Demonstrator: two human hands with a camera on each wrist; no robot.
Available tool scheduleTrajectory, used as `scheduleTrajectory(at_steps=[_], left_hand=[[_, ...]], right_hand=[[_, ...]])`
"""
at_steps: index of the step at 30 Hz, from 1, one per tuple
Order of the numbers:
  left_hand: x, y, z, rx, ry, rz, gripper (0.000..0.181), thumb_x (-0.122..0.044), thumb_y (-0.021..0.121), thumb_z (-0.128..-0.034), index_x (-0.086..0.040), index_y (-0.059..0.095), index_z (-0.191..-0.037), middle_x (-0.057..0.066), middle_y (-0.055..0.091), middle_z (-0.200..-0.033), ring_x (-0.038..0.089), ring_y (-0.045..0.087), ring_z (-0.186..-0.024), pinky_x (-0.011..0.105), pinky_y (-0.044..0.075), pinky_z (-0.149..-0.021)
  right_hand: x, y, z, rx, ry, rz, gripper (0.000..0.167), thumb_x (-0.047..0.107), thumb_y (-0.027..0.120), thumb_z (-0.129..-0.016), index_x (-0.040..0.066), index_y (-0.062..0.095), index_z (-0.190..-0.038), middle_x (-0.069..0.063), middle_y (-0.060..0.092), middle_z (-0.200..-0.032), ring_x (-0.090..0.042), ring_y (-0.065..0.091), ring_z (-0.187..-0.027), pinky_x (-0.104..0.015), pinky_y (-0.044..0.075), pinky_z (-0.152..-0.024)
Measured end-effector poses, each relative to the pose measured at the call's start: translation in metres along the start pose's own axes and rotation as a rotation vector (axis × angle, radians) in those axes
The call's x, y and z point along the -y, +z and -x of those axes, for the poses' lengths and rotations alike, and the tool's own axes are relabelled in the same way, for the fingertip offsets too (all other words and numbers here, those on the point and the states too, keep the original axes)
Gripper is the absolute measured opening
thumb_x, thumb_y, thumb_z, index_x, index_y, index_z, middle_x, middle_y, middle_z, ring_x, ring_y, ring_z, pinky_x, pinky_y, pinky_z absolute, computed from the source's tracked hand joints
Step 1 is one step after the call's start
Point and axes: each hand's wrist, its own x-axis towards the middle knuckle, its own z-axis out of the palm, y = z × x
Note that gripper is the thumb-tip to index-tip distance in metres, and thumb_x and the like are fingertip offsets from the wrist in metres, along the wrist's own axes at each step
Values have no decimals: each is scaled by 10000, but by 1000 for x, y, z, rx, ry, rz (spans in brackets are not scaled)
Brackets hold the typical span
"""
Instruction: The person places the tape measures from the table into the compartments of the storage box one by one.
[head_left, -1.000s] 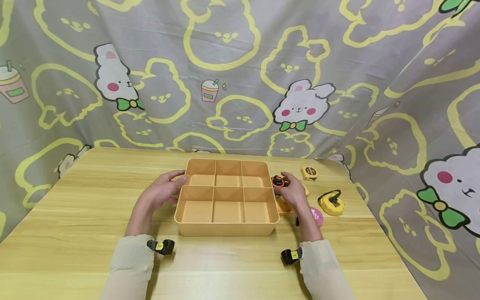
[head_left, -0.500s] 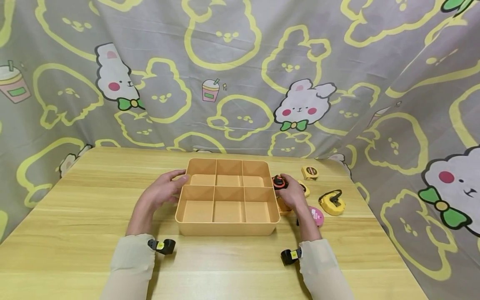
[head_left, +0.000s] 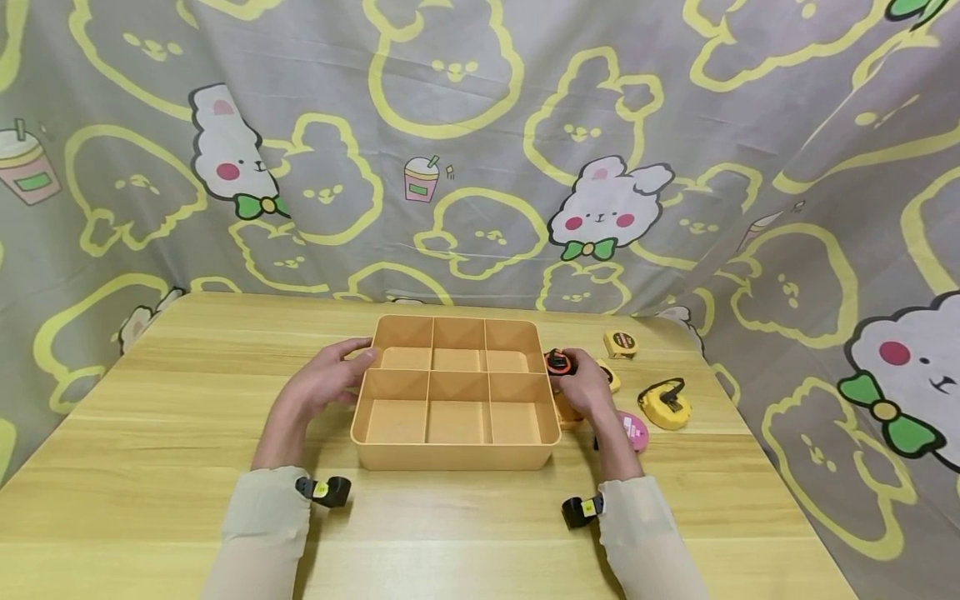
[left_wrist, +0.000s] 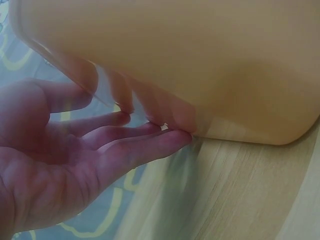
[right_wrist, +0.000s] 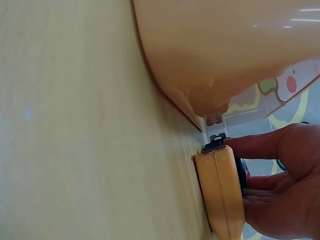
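Note:
A tan box (head_left: 454, 456) with several compartments sits mid-table. My left hand (head_left: 330, 382) is at its left wall, fingers extended; in the left wrist view the fingertips (left_wrist: 180, 139) touch the lower edge of the box. On the other side, my right hand (head_left: 587, 383) holds a black and orange-red tape measure (head_left: 558, 363) between thumb and fingers, close to the right wall. An orange tape measure (head_left: 568, 412) lies just in front of that hand. In the right wrist view the orange tape measure (right_wrist: 220, 192) partly hides the fingers and the dark one.
To the right lie a yellow tape measure (head_left: 620, 343) at the back, another yellow one (head_left: 611, 377) beside the hand, a larger yellow one (head_left: 664, 407) with a black strap, and a pink round one (head_left: 634, 431) partly behind the forearm. A patterned curtain (head_left: 480, 167) encloses the table.
My right hand's fingers have lowered onto the black and orange-red tape measure, uncovering more of the yellow one behind. The left hand and the box stay put.

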Motion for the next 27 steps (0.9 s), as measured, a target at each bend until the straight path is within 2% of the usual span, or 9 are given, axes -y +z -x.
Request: scheduleTrajectory(at_steps=[7,14,22,27], left_hand=[[0,0,-1,0,1,-2,668,-344,419,-1102,-17,151,-1619,312,473,-1495,441,546,-1328,479,583,-921],[1,0,-1,7,1,4,661,-332,412,-1105,-14,144,-1619,321,455,-1505,449,534,-1336,491,578,-931],[1,0,-2,12,6,6,662,-338,413,-1105,-19,147,-1620,309,477,-1494,437,551,-1324,484,577,-933],[1,0,-2,11,1,2,651,-318,402,-1109,-15,135,-1620,317,457,-1506,449,532,-1338,494,572,-941]], right_hand=[[-1,-1,1,-7,17,-7,571,91,700,-899,-34,484,-1413,-267,572,-1383,-402,542,-1274,-506,433,-1076],[-1,-1,0,-6,31,45,530,147,709,-912,-48,482,-1349,-268,586,-1334,-400,574,-1210,-501,457,-1038],[-1,-3,1,18,-10,96,634,131,713,-891,-55,463,-1444,-308,552,-1404,-455,555,-1268,-526,446,-1081],[0,-3,1,16,-8,89,581,109,707,-885,-45,501,-1405,-286,581,-1378,-433,564,-1258,-519,446,-1080]])
